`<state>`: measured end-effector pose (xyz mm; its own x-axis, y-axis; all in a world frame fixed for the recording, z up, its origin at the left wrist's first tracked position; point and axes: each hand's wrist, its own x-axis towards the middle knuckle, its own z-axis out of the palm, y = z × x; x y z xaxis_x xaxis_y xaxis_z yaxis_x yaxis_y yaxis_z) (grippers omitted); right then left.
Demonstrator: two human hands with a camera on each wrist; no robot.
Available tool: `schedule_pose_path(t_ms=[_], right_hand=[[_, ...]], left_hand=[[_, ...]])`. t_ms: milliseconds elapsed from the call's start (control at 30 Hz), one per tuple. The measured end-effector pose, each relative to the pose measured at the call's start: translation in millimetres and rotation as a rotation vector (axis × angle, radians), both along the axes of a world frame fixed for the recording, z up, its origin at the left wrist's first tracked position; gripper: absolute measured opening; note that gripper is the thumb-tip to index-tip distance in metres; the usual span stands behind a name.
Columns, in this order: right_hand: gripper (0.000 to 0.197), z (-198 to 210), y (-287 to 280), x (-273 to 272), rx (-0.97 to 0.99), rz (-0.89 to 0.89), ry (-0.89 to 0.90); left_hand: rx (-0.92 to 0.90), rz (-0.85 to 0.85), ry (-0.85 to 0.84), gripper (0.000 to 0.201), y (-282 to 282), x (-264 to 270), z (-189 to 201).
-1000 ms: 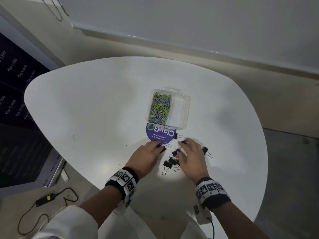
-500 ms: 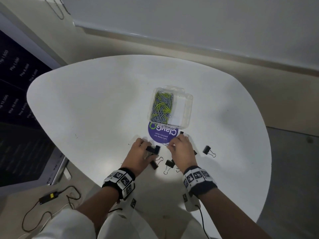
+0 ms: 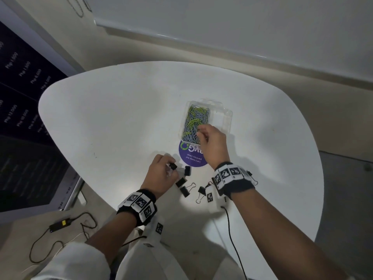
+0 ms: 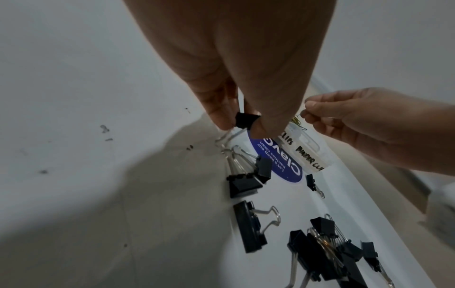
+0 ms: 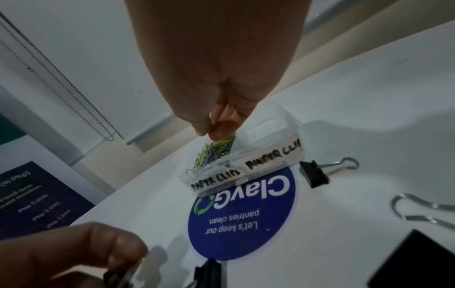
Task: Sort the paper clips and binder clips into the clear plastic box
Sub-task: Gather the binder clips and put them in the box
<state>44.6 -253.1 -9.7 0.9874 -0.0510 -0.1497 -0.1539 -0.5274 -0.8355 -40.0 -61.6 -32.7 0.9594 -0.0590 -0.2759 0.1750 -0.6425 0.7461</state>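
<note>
The clear plastic box [image 3: 226,118] stands mid-table, with labels reading "paper clips" and "binder clips" on its near wall [image 5: 246,171]. Its left compartment holds several green and grey paper clips [image 3: 194,122]; the right one looks empty. My right hand [image 3: 198,132] hovers over the paper-clip side, pinching a thin wire paper clip [image 4: 303,114]. Nearer to me, my left hand [image 3: 171,167] pinches a black binder clip [image 4: 246,120] just above the table. Several more black binder clips [image 3: 183,190] lie loose between my wrists.
A round purple sticker [image 3: 190,157] lies flat on the white table [image 3: 121,118] right before the box. One binder clip [image 5: 314,173] lies close to the box's near right corner. The table's near edge runs under my forearms; a cable and adapter [image 3: 60,225] lie on the floor at left.
My right hand has left the binder clips on the table and risen forward over the box's paper-clip compartment. My left hand has picked one binder clip up off the table.
</note>
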Motion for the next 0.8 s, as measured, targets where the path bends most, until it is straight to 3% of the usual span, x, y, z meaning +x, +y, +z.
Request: schedule_pose_path(t_ms=[167, 300, 400, 467, 567, 733, 800], right_hand=[[0.020, -2.7, -28.0, -32.9, -0.099, 0.014, -0.083], [0.019, -21.1, -84.7, -77.1, -0.369, -0.090, -0.067], [0.022, -35.3, -121.0, -106.9, -0.552, -0.189, 0.042], [0.028, -41.7, -130.0, -122.9, -0.481, -0.216, 0.102], [0.043, -41.7, -120.8, -138.1, -0.268, -0.092, 0.112], [0.042, -37.3, -85.2, -143.0, -0.159, 0.042, 0.120], [0.040, -33.7, -73.4, -142.3, -0.109, 0.060, 0.132]], left_hand=[[0.099, -0.134, -0.055, 0.033, 3.2, 7.8, -4.4], [0.085, -0.232, -0.069, 0.037, -4.6, 5.9, -3.6], [0.163, -0.360, -0.041, 0.045, -13.8, -0.4, -0.6], [0.171, -0.405, -0.015, 0.047, -20.4, -3.4, -2.3], [0.142, -0.429, -0.014, 0.046, -30.8, -5.1, -5.1], [0.247, -0.482, -0.105, 0.045, -51.5, -5.4, 3.2], [0.303, -0.589, -0.127, 0.056, -56.8, -6.5, 5.0]])
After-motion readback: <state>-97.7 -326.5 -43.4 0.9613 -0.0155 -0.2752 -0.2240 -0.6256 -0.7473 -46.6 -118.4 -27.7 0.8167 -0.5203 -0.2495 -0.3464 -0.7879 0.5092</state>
